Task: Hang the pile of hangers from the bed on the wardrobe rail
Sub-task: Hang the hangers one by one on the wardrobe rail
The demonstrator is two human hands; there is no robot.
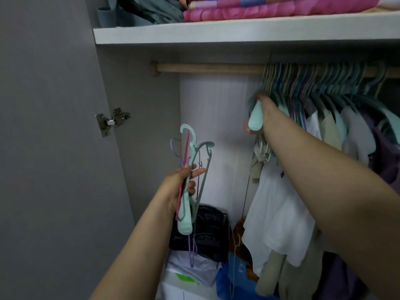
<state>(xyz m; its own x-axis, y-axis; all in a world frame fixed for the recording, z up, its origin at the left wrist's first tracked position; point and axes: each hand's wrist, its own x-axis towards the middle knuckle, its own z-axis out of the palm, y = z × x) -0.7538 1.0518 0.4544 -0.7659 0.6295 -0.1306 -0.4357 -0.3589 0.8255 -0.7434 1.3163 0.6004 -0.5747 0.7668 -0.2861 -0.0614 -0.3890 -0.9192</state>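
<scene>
The right hand [263, 109] was closed around a mint hanger [255, 118] up by the wooden rail [207, 68], the left hand [183, 187] gripped a bunch of hangers [190, 180] lower down, and I thought the hook should go over the bare rail beside the hanging ones.

An open wardrobe fills the view. Its grey door [49, 148] stands at nine o'clock, carrying a metal hinge [112, 121]. A white shelf [238, 29] spans twelve o'clock under folded pink bedding [270, 9]. The white back panel [212, 118] sits centre, dimly lit. Bags [201, 234] pile at six o'clock.
</scene>
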